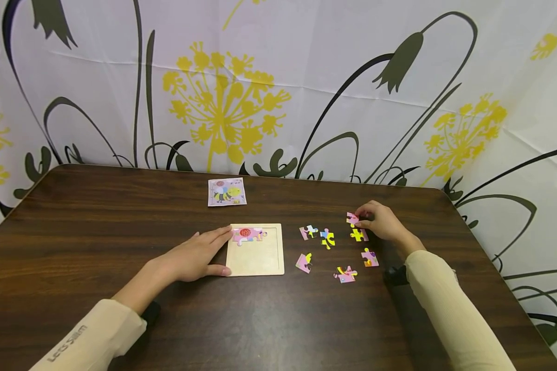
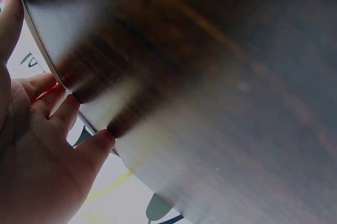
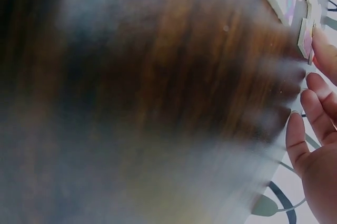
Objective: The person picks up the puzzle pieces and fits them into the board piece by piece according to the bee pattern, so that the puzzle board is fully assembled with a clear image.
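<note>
In the head view my left hand (image 1: pixel 190 257) lies against the left side of a square wooden puzzle tray (image 1: pixel 255 263). Its fingertips touch the upper left edge and the thumb the lower left corner. Pink joined puzzle pieces with a red round shape (image 1: pixel 245 234) lie in the tray's upper left. My right hand (image 1: pixel 382 221) pinches a pink puzzle piece (image 1: pixel 351 218) between thumb and fingers, low over the table at the right. Just below it is a yellow and pink piece (image 1: pixel 357 235). The right wrist view shows a puzzle piece (image 3: pixel 304 38) at the fingertips.
Several loose pieces lie between tray and right hand, among them a blue and yellow one (image 1: pixel 327 238), a pink corner (image 1: pixel 304 263) and a pink one (image 1: pixel 345 274). A bee picture card (image 1: pixel 227 192) lies at the back of the brown table (image 1: pixel 120 221), before a flowered curtain (image 1: pixel 315 103).
</note>
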### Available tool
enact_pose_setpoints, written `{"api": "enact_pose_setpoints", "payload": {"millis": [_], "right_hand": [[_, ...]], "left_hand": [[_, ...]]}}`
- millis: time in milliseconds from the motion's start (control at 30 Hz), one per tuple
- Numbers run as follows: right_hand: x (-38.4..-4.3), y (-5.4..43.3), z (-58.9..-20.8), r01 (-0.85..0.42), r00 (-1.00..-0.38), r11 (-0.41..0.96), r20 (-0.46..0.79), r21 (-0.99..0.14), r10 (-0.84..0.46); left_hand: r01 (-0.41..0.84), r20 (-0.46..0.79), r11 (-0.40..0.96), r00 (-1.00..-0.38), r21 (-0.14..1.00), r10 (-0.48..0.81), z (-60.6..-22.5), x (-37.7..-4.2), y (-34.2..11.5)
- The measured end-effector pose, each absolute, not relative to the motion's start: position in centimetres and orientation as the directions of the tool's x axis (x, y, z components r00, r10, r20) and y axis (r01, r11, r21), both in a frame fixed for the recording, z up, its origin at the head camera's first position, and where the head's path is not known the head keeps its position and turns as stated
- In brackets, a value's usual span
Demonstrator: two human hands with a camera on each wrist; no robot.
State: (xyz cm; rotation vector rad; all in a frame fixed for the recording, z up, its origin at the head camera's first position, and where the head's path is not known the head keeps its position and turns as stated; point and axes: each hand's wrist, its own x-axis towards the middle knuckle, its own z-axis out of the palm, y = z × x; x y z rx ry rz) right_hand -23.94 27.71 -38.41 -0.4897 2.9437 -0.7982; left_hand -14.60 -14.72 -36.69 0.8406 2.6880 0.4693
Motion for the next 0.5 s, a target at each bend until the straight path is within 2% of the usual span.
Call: {"api": "enact_pose_setpoints", "payload": {"millis": [500], "right_hand": [[-23.92, 27.96, -38.57, -0.328, -0.937, 0.813, 0.058, -0.481, -0.344]], "left_hand": [[0.501, -0.167, 0.773, -0.787, 0.389, 0.594, -36.45, -14.6, -14.67]]}}
